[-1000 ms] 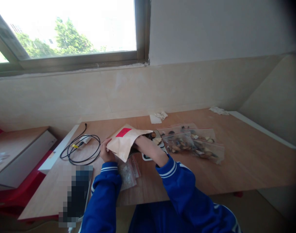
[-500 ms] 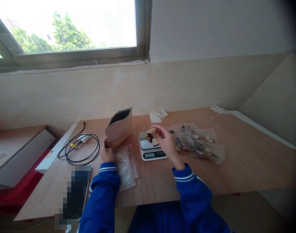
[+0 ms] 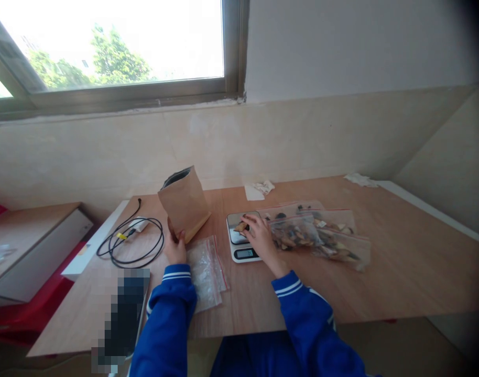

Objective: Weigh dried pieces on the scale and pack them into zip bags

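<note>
My left hand (image 3: 175, 246) grips the lower corner of a brown paper pouch (image 3: 184, 203), holding it upright and tilted with its dark mouth open at the top. My right hand (image 3: 260, 236) rests over the platform of a small white kitchen scale (image 3: 239, 250), fingers curled down on a few brown and pale pieces (image 3: 240, 226) lying there. Whether the fingers still pinch a piece is hidden. An empty clear zip bag with red edges (image 3: 205, 269) lies between my arms.
Clear zip bags of mixed dried pieces (image 3: 322, 238) lie right of the scale. A coiled black cable (image 3: 131, 241) lies at the left. A blurred dark object (image 3: 123, 314) sits at the near left edge. Crumpled paper (image 3: 261, 187) lies near the wall.
The right hand came out of the pouch with pieces, carried them over the scale and lowered onto its platform. The left hand stood the pouch upright and shifted it slightly left.
</note>
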`<state>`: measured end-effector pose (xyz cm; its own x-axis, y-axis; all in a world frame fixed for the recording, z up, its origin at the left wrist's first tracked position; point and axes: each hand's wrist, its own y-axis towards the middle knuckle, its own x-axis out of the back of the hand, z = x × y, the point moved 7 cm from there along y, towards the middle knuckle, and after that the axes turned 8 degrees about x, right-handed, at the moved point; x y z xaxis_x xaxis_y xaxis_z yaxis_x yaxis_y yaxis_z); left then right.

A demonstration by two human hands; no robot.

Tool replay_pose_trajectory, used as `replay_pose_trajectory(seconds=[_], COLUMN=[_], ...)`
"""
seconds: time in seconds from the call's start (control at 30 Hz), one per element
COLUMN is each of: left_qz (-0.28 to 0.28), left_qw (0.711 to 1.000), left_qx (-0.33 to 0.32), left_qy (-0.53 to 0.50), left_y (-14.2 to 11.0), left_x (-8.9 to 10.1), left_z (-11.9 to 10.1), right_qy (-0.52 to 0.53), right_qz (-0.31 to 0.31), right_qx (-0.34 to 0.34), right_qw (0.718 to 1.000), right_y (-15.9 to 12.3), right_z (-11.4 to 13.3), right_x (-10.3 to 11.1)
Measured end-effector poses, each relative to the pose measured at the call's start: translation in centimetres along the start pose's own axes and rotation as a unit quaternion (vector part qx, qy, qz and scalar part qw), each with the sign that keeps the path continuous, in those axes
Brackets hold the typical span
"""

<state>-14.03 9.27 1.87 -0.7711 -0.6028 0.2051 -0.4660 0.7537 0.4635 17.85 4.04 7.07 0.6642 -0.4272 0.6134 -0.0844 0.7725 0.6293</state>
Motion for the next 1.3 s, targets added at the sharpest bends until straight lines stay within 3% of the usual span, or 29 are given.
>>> replay_pose_trajectory(seconds=[0.13, 0.3, 0.47, 0.73, 0.87, 0.97, 1.03, 1.17, 1.3], left_qz=[-0.009, 0.009, 0.005, -0.017, -0.041, -0.049, -0.049, -0.044, -0.056], left_qw=[0.999, 0.999, 0.999, 0.999, 0.999, 0.998, 0.996, 0.990, 0.982], left_qx=[0.039, 0.032, 0.049, 0.038, -0.002, -0.041, -0.071, -0.131, -0.183], left_qy=[0.013, -0.013, -0.004, 0.025, 0.031, 0.025, 0.025, 0.022, 0.001], left_y=[0.0, -0.1, 0.0, 0.0, -0.2, -0.4, -0.8, -1.6, -2.2], left_x=[0.1, -0.2, -0.2, 0.3, 0.7, 1.0, 1.1, 1.6, 2.1], left_z=[0.8, 0.7, 1.1, 0.5, -0.8, -1.9, -2.9, -5.2, -6.9], right_qy=[0.007, 0.034, 0.033, 0.011, 0.027, 0.118, 0.177, 0.214, 0.179], right_qz=[-0.068, -0.110, -0.065, 0.010, -0.023, -0.111, -0.128, -0.029, 0.037], right_qx=[-0.048, -0.140, -0.158, -0.132, -0.096, -0.021, 0.025, 0.147, 0.206], right_qw=[0.996, 0.983, 0.985, 0.991, 0.995, 0.987, 0.975, 0.965, 0.961], right_y=[-0.3, -0.4, 0.9, 2.8, 4.1, 5.1, 5.4, 5.6, 5.2], right_z=[-2.4, -6.7, -8.7, -7.9, -5.0, -0.3, 3.4, 10.4, 13.0], right_x=[1.3, 2.8, 2.2, 1.0, 3.5, 7.5, 9.8, 11.1, 9.7])
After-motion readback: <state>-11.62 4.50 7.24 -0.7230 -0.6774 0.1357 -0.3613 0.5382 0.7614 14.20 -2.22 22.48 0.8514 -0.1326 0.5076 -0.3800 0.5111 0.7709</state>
